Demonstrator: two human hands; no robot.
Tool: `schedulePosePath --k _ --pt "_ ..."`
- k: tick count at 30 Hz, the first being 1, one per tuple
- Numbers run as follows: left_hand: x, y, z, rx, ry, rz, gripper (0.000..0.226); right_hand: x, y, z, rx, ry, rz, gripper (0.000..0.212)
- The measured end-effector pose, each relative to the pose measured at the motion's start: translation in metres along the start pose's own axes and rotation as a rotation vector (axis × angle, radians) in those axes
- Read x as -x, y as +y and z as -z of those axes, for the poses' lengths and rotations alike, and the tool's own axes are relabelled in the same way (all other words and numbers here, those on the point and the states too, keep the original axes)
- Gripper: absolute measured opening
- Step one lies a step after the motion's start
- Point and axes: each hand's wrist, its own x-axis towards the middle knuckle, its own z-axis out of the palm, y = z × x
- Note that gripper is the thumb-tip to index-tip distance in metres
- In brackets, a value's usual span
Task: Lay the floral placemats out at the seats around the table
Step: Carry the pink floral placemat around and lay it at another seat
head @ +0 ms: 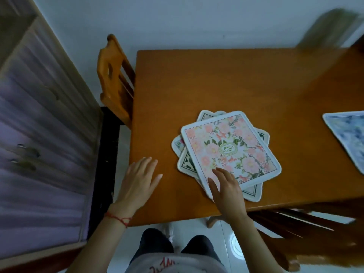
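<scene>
A loose stack of floral placemats lies on the wooden table (226,79) near its front edge. The top one is a pink floral placemat (230,148) with a white border; corners of others (184,164) stick out beneath it. My right hand (226,190) rests on the near corner of the stack, fingers spread on the top mat and thumb at its edge. My left hand (139,180) hovers flat and open over the table's front left corner, holding nothing. A blue floral placemat (348,134) lies apart at the right edge of view.
A wooden chair (116,81) stands at the table's left side. Another chair (295,229) is pushed under the front right. A cabinet with a purple curtain (39,154) fills the left. My legs stand on white floor tiles (220,243) at the front edge.
</scene>
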Motion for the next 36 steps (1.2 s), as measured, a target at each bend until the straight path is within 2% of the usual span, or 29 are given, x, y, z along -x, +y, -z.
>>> schedulePosePath --k 2,7,11,15,17,21,25,31,36 --pt "-0.019 -0.001 0.001 -0.008 0.001 -0.043 0.067 -0.004 0.003 -0.001 -0.006 0.031 -0.042 0.056" --pt "-0.060 0.004 0.001 -0.029 -0.028 -0.161 0.066 -0.010 0.013 0.000 -0.021 0.110 -0.163 0.036" --pt "-0.086 0.018 0.001 -0.044 -0.050 -0.255 0.064 -0.011 0.020 0.006 -0.083 0.152 -0.283 0.037" --pt "-0.112 0.035 -0.001 0.015 -0.081 -0.322 0.077 -0.016 0.030 0.009 -0.182 0.156 -0.426 0.038" --pt "-0.125 0.044 -0.002 0.052 -0.081 -0.347 0.075 -0.019 0.036 0.010 -0.265 0.175 -0.512 0.037" --pt "-0.157 0.059 -0.007 0.122 -0.124 -0.375 0.051 -0.025 0.046 0.012 -0.416 0.218 -0.668 0.039" --pt "-0.190 0.072 -0.012 0.132 -0.160 -0.406 0.050 -0.027 0.058 0.008 -0.540 0.258 -0.780 0.040" --pt "-0.234 0.090 -0.021 0.143 -0.191 -0.431 0.049 -0.029 0.071 -0.001 -0.576 0.307 -0.901 0.040" --pt "-0.269 0.106 -0.024 0.257 -0.214 -0.343 0.046 -0.029 0.078 -0.010 -0.582 0.338 -1.025 0.048"
